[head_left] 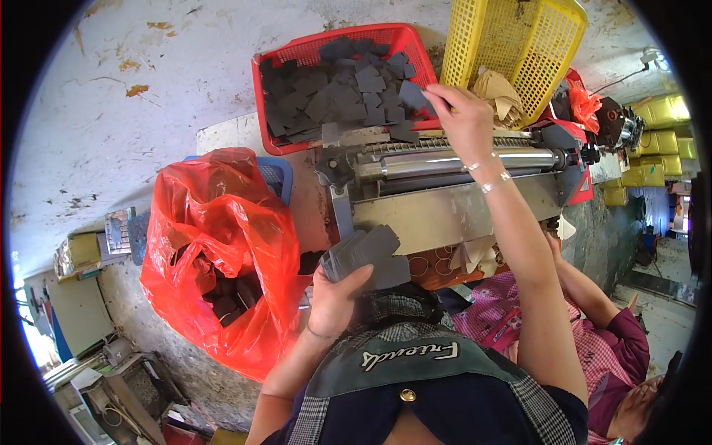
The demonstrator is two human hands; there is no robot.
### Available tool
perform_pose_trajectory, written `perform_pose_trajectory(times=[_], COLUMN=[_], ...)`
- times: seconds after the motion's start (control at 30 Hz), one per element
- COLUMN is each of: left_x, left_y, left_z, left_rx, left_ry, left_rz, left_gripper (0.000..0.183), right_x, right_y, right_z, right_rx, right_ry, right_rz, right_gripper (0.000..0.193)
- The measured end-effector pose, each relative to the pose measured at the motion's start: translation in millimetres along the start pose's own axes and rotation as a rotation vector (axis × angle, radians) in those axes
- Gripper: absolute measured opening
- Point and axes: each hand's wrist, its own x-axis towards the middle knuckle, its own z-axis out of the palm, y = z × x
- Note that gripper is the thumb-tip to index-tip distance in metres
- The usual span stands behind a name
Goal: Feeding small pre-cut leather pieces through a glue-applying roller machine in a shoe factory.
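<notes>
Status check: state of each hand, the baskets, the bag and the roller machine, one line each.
Left hand: closed in a grip on a stack of dark grey flat pieces.
Right hand: pinching one dark grey flat piece at the red basket's edge.
Red plastic mesh basket: upright, heaped with grey pieces.
Yellow plastic mesh basket: tilted, holding tan pieces.
Red plastic bag: open, dark pieces inside.
Metal roller machine: running or stopped, cannot tell.

A roller machine (452,185) stands on the stained concrete floor (133,111). Behind it, touching its far edge, sits a red basket (297,55) full of dark grey pieces, with a yellow basket (512,44) just to the right of that. To the machine's left lies a red plastic bag (215,252) over a blue basket (278,174).
</notes>
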Motion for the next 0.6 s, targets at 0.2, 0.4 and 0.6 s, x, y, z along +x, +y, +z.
perform_pose_trajectory(times=[0.2, 0.4, 0.6], left_x=[-8, -20, -45], left_y=[-8, -7, 4], left_z=[5, -11, -20], left_rx=[0.053, 0.094, 0.604], left_ry=[-0.029, -0.043, -0.347], left_rz=[-0.023, -0.046, 0.002], left_gripper=[0.047, 0.051, 0.055], right_x=[7, -29, -127], right_y=[12, -33, -114], right_z=[15, -47, -109], right_rx=[0.060, 0.671, 0.938], right_ry=[-0.968, -0.262, -1.311], right_rz=[0.333, 0.669, 0.976], right_gripper=[0.034, 0.030, 0.026])
